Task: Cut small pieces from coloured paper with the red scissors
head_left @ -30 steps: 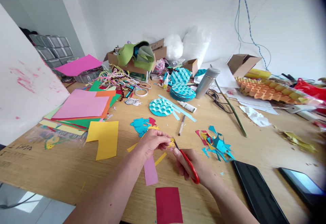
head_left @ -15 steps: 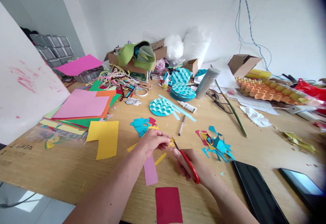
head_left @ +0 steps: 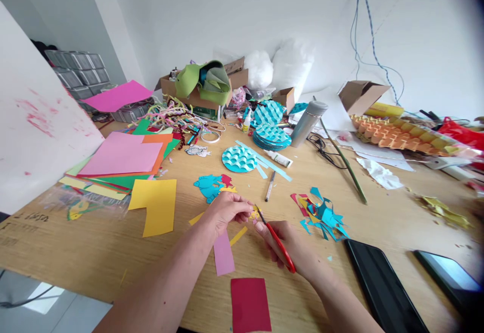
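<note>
My left hand [head_left: 231, 209] pinches a small piece of yellow paper [head_left: 255, 214] between thumb and fingers. Red-handled scissors [head_left: 279, 244] are in my right hand [head_left: 282, 242], their blades pointing up and left against that yellow piece. How far the blades are apart is too small to tell. Under my left wrist lie a pink paper strip [head_left: 224, 257] and a yellow strip [head_left: 238, 235]. Just beyond the hand are a blue paper fish [head_left: 207, 187] and a red cutout [head_left: 226, 179]. A dark red paper sheet [head_left: 251, 304] lies near the table's front edge.
Blue, red and yellow scraps [head_left: 325, 216] lie right of my hands, beside a black phone [head_left: 381, 282]. A pen [head_left: 269, 186] and a glue bottle [head_left: 278, 159] are farther back. Left are a yellow sheet [head_left: 161, 217] and stacked coloured paper [head_left: 121, 155]. A grey flask [head_left: 308, 123] stands behind.
</note>
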Available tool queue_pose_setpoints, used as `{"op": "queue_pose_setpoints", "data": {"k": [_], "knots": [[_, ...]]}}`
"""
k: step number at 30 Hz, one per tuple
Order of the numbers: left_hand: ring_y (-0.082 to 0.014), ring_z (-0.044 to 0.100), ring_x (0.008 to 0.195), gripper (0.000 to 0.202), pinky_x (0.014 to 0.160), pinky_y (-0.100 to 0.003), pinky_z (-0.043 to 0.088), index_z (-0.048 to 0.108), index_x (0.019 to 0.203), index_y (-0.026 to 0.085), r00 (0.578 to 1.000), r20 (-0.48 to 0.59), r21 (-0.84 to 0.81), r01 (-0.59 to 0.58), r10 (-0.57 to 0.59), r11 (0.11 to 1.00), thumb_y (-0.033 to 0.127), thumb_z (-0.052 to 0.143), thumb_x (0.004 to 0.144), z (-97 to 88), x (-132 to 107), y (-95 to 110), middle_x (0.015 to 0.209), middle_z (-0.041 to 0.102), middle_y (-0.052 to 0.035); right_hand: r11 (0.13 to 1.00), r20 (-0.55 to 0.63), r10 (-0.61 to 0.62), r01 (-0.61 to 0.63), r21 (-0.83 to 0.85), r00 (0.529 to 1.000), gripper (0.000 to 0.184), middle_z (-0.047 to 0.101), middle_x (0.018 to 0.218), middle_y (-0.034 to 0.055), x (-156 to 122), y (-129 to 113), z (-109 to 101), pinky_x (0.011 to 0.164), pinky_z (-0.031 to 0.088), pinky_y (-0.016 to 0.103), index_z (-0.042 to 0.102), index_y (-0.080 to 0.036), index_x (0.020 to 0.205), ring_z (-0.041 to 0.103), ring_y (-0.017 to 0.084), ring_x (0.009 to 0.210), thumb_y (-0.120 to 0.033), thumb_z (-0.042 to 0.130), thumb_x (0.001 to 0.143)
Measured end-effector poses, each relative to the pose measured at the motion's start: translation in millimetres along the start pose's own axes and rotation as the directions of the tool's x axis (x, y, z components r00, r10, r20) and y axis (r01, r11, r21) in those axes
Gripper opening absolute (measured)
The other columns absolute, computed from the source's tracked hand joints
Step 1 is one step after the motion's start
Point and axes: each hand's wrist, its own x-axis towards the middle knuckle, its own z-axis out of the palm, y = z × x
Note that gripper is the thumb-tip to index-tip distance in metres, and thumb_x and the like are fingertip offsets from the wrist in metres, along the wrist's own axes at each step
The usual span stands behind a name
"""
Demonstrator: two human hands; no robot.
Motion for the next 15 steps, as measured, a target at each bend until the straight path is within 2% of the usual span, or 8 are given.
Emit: {"op": "queue_pose_setpoints", "data": {"k": [15], "knots": [[-0.0063,0.05,0.046,0.017,0.05,-0.02,0.039,0.066,0.064,0.01,1.0,-0.002,-0.019,0.012,-0.012,1.0,0.021,0.07,0.052,0.6,-1.5,2.3,0.053,0.059,-0.0004,0.999,-0.03,0.038,-0.038,0.009,0.999,0.054,0.048,0.041,-0.0028,3.2,4.4,2.6,0.031,0.028,0.017,0.042,-0.019,0.055,0.045,0.008,0.031,-0.067,0.048,0.079]]}}
